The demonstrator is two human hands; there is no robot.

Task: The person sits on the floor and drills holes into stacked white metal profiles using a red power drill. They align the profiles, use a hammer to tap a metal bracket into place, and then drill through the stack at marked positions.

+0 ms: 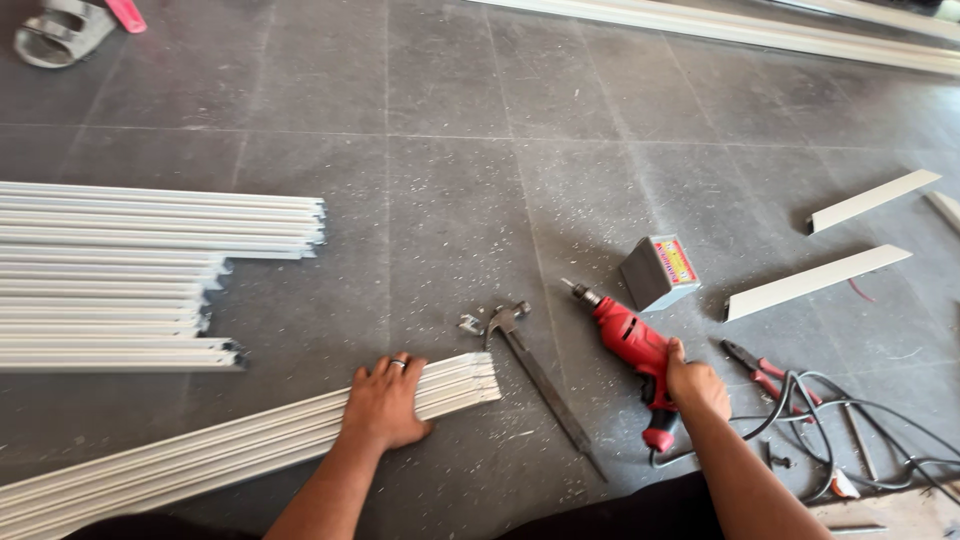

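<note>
Under left hand: left hand (385, 405) flat, fingers spread, pressing white strip bundle (240, 440) to floor
Right hand: right hand (695, 385) gripping red drill (635, 350)
Between hands: claw hammer (535, 375)
Right of drill: pliers (760, 370), cable (850, 430)

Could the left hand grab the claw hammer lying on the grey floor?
Probably yes. The left hand rests on white strips, and the steel claw hammer lies just beyond their ends, nothing between. The right hand grips a red drill.
</note>
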